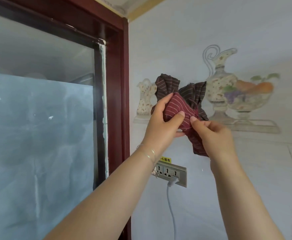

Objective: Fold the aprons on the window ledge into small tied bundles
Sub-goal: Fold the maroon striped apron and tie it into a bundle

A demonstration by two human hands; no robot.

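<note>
A dark red apron with thin pale stripes [177,105] is bunched into a small bundle, held up in the air in front of the wall. My left hand [162,122] grips the bundle from the left, thumb on its front and fingers behind. My right hand [211,134] pinches the cloth at the bundle's lower right, where a tail of fabric hangs down. Two loose ends of the apron stick up behind the bundle, showing a darker brown side. The window ledge is out of view.
A dark red window frame [117,94] with frosted glass [37,118] fills the left. The wall [211,32] behind carries a painted jug and fruit bowl. Below my hands sits a socket strip [170,172] with a pale cable [173,210] hanging down.
</note>
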